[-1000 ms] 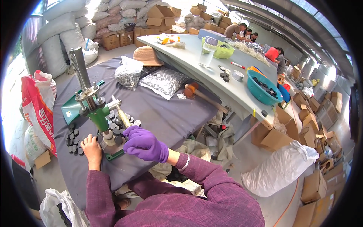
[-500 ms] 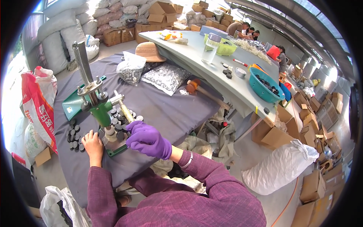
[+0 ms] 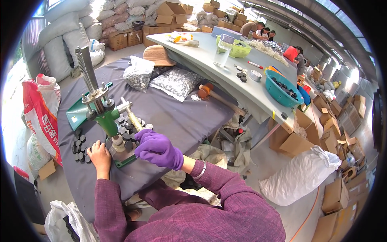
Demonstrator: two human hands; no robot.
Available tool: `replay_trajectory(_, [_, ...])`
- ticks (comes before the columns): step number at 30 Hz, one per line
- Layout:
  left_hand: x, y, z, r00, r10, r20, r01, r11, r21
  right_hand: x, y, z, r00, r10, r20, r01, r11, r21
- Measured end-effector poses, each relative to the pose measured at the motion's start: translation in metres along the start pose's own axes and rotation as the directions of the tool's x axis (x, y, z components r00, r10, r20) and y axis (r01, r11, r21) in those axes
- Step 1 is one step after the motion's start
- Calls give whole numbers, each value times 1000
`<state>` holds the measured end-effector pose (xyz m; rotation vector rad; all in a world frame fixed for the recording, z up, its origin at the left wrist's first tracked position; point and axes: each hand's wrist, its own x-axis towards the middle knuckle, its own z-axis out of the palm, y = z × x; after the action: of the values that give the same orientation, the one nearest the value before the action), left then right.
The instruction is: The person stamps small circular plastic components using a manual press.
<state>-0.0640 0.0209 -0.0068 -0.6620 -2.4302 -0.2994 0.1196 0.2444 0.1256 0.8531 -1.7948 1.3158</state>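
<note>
A green hand press (image 3: 107, 123) with a tall spring and metal posts stands on the dark cloth in front of me. My right hand (image 3: 159, 150), in a purple glove, is closed round the lower end of its pale lever (image 3: 134, 119). Bare, my left hand (image 3: 99, 158) lies beside the press base (image 3: 125, 161), fingers stretched out toward the foot of the ram. Whether a small part lies under its fingertips is hidden. Black round caps (image 3: 80, 142) are scattered left of that hand. More dark and grey caps (image 3: 128, 136) lie behind the ram, near the lever.
On the cloth-covered table (image 3: 169, 117) are bags of small parts (image 3: 175, 82), a straw hat (image 3: 159, 55) and a mallet (image 3: 217, 98). A grey table (image 3: 246, 80) behind carries a teal basin (image 3: 278, 90). White sacks (image 3: 298, 177) and cardboard boxes stand around. Several people work far off.
</note>
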Motion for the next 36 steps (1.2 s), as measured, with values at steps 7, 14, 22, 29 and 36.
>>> replay_trajectory(7, [0,-1,1,1000,4,-9,-4,1000,-11,-1,-1,1,1000,10,-12,-10,1000,4])
replay_trajectory(14, [0,-2,3,1000,5,-7,-5,1000,-10,-5,4,-1,1000,20,18,-20,999,41])
replay_trajectory(22, [-1,-2,3,999,34,-41,-35,999,-15,-2,1,0,1000,22,2,-22,999,46])
replay_trajectory(29, [0,-3,3,998,47,-51,-49,998,-27,-2,2,1,999,20,-27,-19,999,38])
replay_trajectory(36, [0,-3,3,997,52,-60,-54,998,-35,-5,5,-1,1000,19,20,-20,999,46])
